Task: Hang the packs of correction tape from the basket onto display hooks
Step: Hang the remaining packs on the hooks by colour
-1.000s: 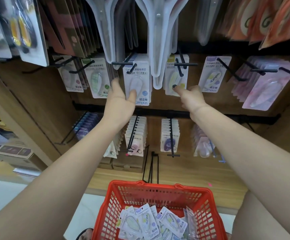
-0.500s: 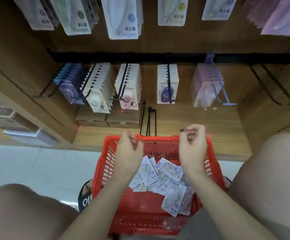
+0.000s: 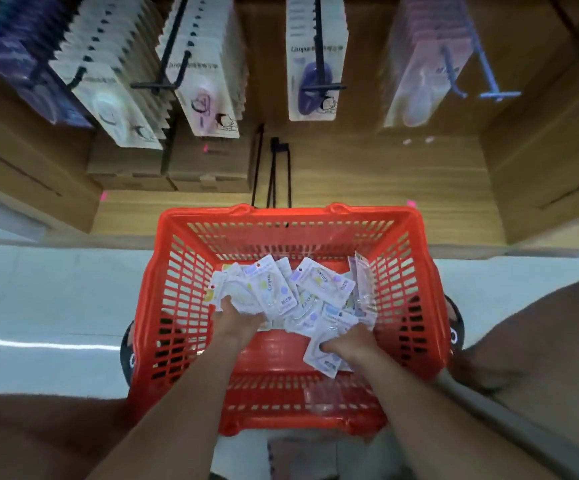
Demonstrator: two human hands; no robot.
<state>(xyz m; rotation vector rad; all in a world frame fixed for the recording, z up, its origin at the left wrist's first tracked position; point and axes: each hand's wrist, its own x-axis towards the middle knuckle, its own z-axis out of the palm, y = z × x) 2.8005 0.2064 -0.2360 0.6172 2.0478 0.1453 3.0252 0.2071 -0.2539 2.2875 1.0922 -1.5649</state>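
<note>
Wooden shelving fills the upper view, its display hooks (image 3: pixel 163 69) carrying rows of carded stationery that hang face-out so each front card can be read. From left: a dark purple stack (image 3: pixel 21 57), then two white rows, then a pack with a purple dispenser (image 3: pixel 315 64) and, furthest right, a pale pink row on a blue hook (image 3: pixel 482 71). Cardboard boxes (image 3: pixel 170 161) sit on the ledge beneath. Below, on the pale floor, stands the red basket (image 3: pixel 177 306) — set directly under the hooks, presumably so each pack has only a short lift. The packs of correction tape (image 3: pixel 281 292) lie loose and overlapping across its far half. The left hand (image 3: pixel 236 320) is buried in the pile's left edge, fingers curled into the cards; it appears to gather a pack, though which one cannot be told. The right hand (image 3: pixel 348 342) is closed on a single pack (image 3: pixel 322 351) at the near right of the heap, thumb across its face. Both hands seem to be sorting out the next pack to hang — nothing has left the basket yet.
</note>
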